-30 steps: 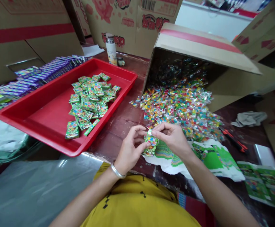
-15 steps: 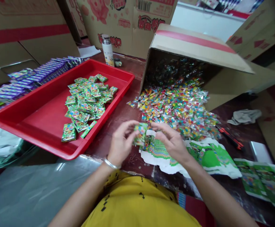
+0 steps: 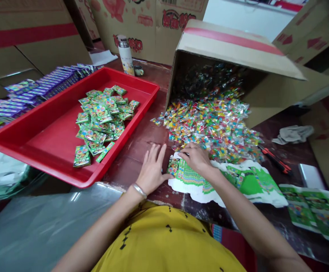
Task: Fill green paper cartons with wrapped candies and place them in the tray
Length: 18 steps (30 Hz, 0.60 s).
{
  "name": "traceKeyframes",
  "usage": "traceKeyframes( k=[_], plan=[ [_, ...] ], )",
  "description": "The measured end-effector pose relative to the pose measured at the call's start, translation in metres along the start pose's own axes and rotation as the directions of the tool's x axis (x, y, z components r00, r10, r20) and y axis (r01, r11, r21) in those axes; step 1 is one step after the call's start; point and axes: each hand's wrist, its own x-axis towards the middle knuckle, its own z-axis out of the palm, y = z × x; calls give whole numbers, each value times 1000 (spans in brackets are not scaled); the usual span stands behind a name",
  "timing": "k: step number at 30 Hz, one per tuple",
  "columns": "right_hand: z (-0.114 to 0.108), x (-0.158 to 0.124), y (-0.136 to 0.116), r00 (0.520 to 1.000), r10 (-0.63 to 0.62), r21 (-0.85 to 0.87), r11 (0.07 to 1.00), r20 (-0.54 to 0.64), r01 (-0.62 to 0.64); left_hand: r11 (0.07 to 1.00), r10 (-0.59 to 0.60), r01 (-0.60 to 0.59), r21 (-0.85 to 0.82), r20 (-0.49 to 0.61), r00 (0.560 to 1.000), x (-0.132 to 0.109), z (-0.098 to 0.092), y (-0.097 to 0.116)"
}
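The right grip (image 3: pixel 196 159) touches thin, flat, fanned green cartons (image 3: pixel 192 179).

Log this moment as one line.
left hand: open, beside green cartons | right hand: on them | red tray: holds green boxes | candy packets: heaped at cardboard box

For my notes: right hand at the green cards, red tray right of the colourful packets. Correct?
No: the red tray is left of the colourful packets, as the head view shows; the right hand is at the green cards.
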Motion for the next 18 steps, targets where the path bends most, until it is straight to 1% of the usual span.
traceKeyframes(
  k=[1,2,3,5,6,7,8,9,10,11,12,13,15,16,17,18],
  plan=[
    [2,0,-2,999,-27,3,1000,-20,27,1000,-26,27,-17,20,999,-7,11,1],
    [2,0,-3,997,-62,17,998,-48,63,998,-45,46,-35,20,999,-11,18,1],
    [1,-1,-4,992,-97,41,994,-86,101,997,-59,59,-56,9,998,-14,21,0],
    [-4,-6,-7,976,-142,153,974,-167,168,991,-66,62,-119,-30,997,-14,18,0],
    [-8,-8,-8,973,-128,254,951,-192,175,983,-68,58,-174,-53,996,-13,14,1],
    [-13,-11,-10,977,-86,381,911,-197,157,965,-83,64,-253,-63,995,-12,9,2],
    [-19,-14,-12,984,-28,517,848,-177,117,930,-111,88,-358,-46,993,-11,2,3],
    [-25,-16,-15,990,30,639,767,-139,66,867,-145,129,-482,5,989,-9,-4,5],
    [-30,-18,-17,993,75,732,682,-95,19,773,-167,184,-607,84,982,-8,-10,7],
    [-35,-20,-20,993,100,793,609,-60,-14,655,-170,245,-715,176,970,-7,-16,9],
    [-40,-22,-23,993,111,830,557,-45,-24,523,-148,303,-796,265,953,-6,-20,11],
    [-43,-23,-26,992,115,849,527,-45,-22,388,-106,351,-852,337,936,-6,-24,13],
    [-48,-28,-32,991,113,858,514,-65,-3,124,10,420,-899,425,905,-6,-28,18],
    [-50,-30,-35,990,108,846,533,-93,21,4,71,448,-894,447,892,-6,-28,21],
    [-50,-34,-38,985,99,817,573,-139,57,-100,123,468,-878,456,882,-6,-28,23],
    [-51,-37,-41,976,83,768,632,-200,103,-179,157,476,-861,452,878,-7,-28,25]
  ],
)
